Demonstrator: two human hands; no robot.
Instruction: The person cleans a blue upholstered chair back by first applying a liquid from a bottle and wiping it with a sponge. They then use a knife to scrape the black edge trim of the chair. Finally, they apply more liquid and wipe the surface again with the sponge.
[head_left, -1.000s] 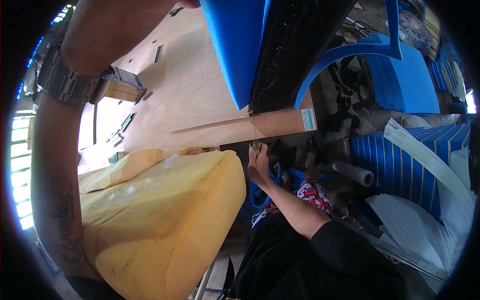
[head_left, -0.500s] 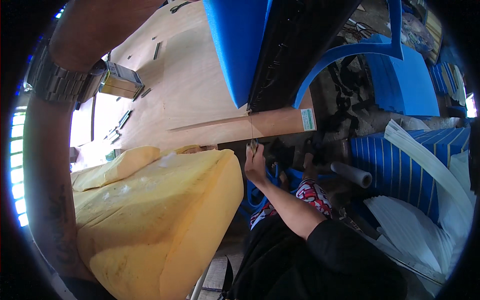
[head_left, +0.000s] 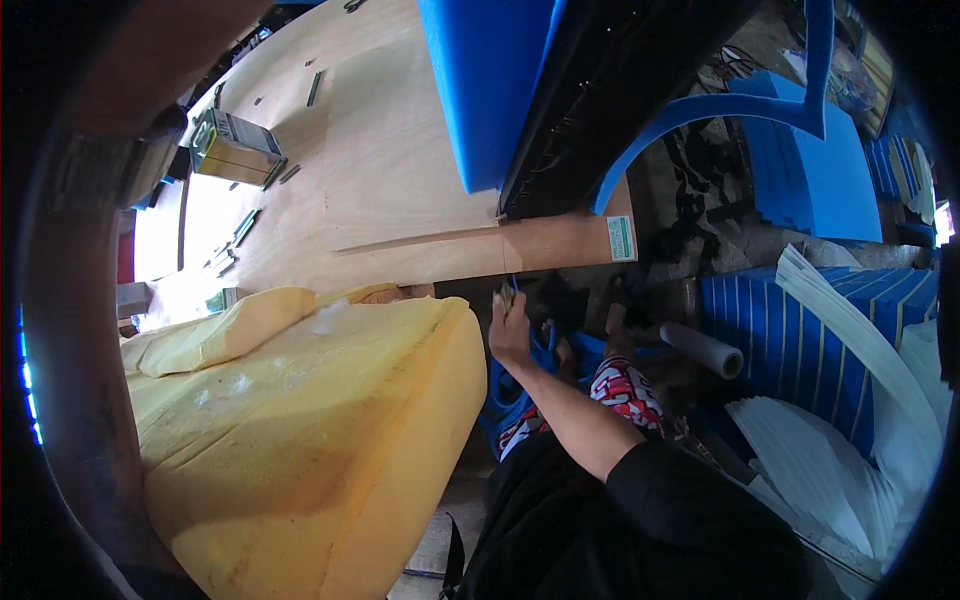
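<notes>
My right hand (head_left: 510, 325) is closed around a small dull-metal tool (head_left: 508, 297), whose exact kind I cannot make out. It is held just off the near edge of the plywood tabletop (head_left: 400, 262). A thin line, perhaps a thread, runs between the tool and the lower corner of a black-covered piece (head_left: 570, 120), which has a row of staples along its side. Blue foam (head_left: 490, 90) adjoins this piece on its left. My left arm (head_left: 95, 300) is raised along the left rim, and its hand lies outside the picture.
A large yellow foam block (head_left: 330, 430) stands close on my left. On the tabletop are a rectangular metal can (head_left: 235, 150) and several short dark strips (head_left: 245, 228). To the right are blue foam sheets (head_left: 810, 160), a blue striped stack (head_left: 790, 330), a white roll (head_left: 705, 350) and white sheets (head_left: 810, 460).
The left arm has shifted up and outward, baring more of the can. The black piece and blue foam sit slightly farther right in the picture. My right hand has hardly moved.
</notes>
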